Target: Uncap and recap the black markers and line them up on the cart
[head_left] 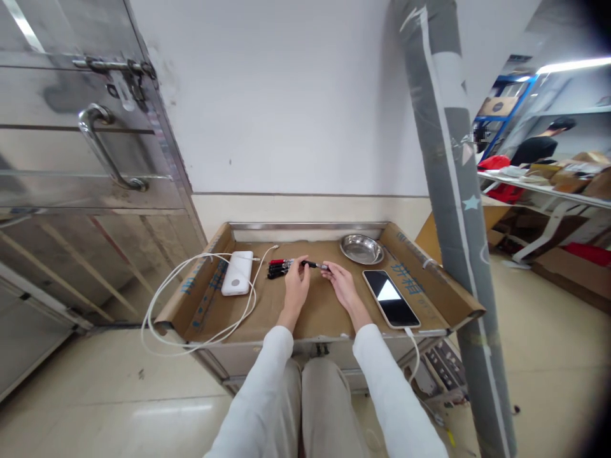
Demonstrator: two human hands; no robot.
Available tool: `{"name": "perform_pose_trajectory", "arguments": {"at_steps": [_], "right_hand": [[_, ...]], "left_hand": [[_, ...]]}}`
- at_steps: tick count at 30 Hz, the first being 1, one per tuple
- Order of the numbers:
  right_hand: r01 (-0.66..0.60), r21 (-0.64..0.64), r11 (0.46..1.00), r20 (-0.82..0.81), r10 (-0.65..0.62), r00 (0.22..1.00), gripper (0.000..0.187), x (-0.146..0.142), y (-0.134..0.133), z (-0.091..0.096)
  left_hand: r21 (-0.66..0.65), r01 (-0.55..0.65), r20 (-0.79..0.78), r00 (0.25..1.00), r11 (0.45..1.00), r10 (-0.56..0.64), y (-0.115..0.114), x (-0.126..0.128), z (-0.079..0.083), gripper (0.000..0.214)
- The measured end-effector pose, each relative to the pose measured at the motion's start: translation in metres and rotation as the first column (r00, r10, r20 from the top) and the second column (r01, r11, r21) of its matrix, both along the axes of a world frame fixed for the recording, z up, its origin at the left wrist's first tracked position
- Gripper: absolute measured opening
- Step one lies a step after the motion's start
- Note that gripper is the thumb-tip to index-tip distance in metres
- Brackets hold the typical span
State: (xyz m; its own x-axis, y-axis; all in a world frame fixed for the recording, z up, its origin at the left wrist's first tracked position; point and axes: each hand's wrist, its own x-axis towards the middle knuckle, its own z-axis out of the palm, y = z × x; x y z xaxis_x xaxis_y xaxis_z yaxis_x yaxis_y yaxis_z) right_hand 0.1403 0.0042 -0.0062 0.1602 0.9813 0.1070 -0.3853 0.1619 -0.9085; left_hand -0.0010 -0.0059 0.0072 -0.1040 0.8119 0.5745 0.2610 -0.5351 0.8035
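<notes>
My left hand (296,285) and my right hand (340,281) rest on a cardboard-lined metal table (315,308), and together they pinch a black pen (314,264) held level between them. The left fingers grip its left end, the right fingers its right end. Just left of the hands lies a small bundle of pens (279,268), black ones with a red one on top.
A white power bank (237,272) with a looping white cable (191,305) lies at the left. A round metal dish (361,249) sits at the back right, a smartphone (390,297) at the right. A grey wrapped post (453,191) stands right; a steel door (86,146) left. A person sits far right.
</notes>
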Motion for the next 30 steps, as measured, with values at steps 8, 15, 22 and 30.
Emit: {"name": "perform_pose_trajectory", "arguments": {"at_steps": [8,15,22,30], "right_hand": [[0.079,0.060,0.995,0.048,-0.082,0.995,0.038,-0.0023,0.0002,-0.0070],[0.093,0.050,0.994,0.087,-0.097,0.991,0.041,-0.0025,0.0003,-0.0074],[0.166,0.076,0.983,0.115,-0.174,0.978,0.033,-0.0039,0.0012,-0.0072],[0.438,0.159,0.885,0.297,-0.466,0.833,0.037,0.0033,-0.0001,-0.0082]], "left_hand": [[0.013,-0.146,0.002,0.989,0.989,0.146,-0.0027,-0.0024,0.0048,0.016],[-0.020,-0.172,0.001,0.985,0.985,0.172,-0.0001,-0.0033,0.0014,0.014],[-0.038,-0.218,-0.009,0.976,0.975,0.217,-0.0004,-0.0050,-0.0014,0.014],[0.027,-0.219,-0.205,0.954,0.975,0.220,0.0007,-0.0014,0.0042,0.017]]}}
